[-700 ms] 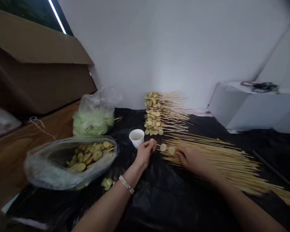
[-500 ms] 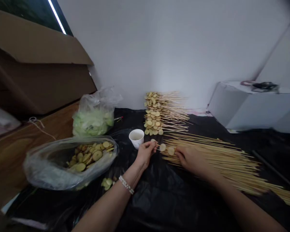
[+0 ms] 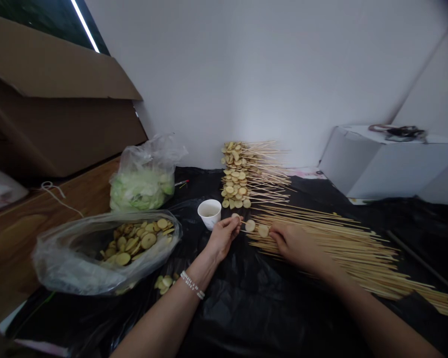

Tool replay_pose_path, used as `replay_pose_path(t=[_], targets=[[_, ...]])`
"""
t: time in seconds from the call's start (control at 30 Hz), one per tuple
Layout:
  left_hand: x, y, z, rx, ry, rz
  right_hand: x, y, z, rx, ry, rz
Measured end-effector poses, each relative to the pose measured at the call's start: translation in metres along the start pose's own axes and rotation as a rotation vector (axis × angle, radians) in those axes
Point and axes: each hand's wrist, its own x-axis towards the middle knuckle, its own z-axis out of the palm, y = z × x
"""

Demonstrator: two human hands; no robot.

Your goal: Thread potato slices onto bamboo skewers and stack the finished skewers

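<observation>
- Everything in view has drifted slightly left since the earlier frame, while the left hand (image 3: 222, 238) and right hand (image 3: 294, 247) keep their close pinching pose.
- A bamboo skewer (image 3: 256, 228) lies crosswise between the hands, its long axis nearly level, and its near end reaches the left hand.
- Two pale round potato slices (image 3: 250, 225) sit on it, just beside each other.
- Left fingers (image 3: 234, 218) pinch a third slice (image 3: 235, 216); it seems to meet the skewer's end, though that is hard to make out.
- Right fingers (image 3: 274, 235) close on the skewer.
- Loose skewers (image 3: 339, 248) spread right of the right hand; loaded skewers (image 3: 246, 174) lie ahead; a white paper cup (image 3: 209, 214) stands just beyond the left hand; a clear plastic bag (image 3: 59, 263) of slices lies left of it.
</observation>
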Motion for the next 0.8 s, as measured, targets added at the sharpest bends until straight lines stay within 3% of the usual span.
replay_pose_path(t=[0.8], targets=[[-0.0007,0.0007,0.0006,-0.006,-0.011,0.006,0.0008,0.0002,0.001,0.002,0.021,0.023]])
